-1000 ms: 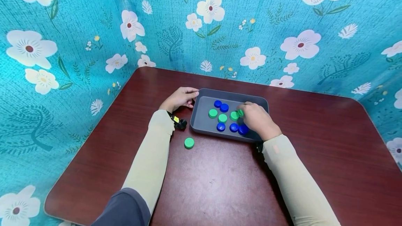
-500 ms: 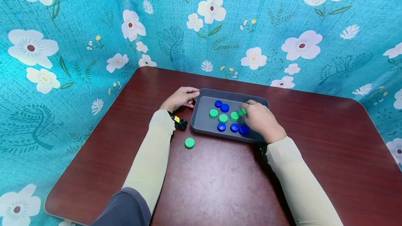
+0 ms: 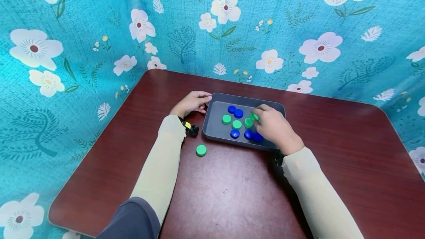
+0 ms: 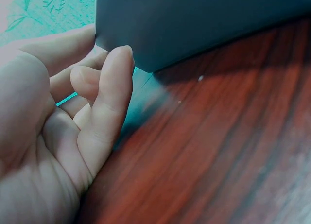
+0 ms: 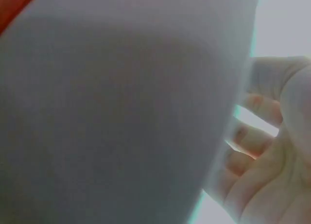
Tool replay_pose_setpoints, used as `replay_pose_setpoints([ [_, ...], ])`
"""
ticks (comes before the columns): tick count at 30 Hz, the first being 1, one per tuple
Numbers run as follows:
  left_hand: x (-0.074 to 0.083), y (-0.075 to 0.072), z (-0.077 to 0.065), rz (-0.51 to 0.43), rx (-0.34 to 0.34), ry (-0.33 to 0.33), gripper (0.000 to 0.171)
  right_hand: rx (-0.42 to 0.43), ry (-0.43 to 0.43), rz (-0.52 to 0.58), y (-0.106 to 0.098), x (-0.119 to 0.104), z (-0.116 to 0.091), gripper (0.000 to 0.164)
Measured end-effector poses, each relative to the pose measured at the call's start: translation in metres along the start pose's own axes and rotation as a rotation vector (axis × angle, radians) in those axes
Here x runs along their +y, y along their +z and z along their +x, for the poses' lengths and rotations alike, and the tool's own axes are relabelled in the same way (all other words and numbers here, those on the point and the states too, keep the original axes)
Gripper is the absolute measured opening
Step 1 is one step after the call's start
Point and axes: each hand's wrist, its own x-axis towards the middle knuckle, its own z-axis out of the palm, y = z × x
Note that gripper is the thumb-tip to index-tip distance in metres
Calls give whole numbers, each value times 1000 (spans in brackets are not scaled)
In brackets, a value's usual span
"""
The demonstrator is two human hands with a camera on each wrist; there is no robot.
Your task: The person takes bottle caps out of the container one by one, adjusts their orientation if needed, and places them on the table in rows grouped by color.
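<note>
Green cap (image 3: 254,116) pinched by right hand (image 3: 275,126) over grey tray (image 3: 214,123) | left hand (image 3: 192,103) touches tray's far-left corner; can't tell its grip

Worktop (image 3: 225,194): dark red-brown, streaked wood grain, rounded corners, glossy with a pale patch of reflected light. Pale speck (image 4: 200,78) on its surface, left wrist view. Turquoise cloth (image 3: 186,6) hangs behind and to both sides; printed white flowers (image 3: 225,7), green leaves, darker tree motif (image 3: 183,44).
</note>
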Motion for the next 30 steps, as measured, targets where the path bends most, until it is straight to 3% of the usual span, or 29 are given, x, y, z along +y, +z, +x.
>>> replay_pose_setpoints([
  [12,-1,-1,4,8,-6,8,34,172,-217,38,5,-16,-16,31],
  [20,-5,-1,5,-6,3,-1,33,163,-261,124,7,-24,-18,34],
  [30,-4,-2,4,-16,-14,9,35,173,-380,134,15,-46,-20,32],
])
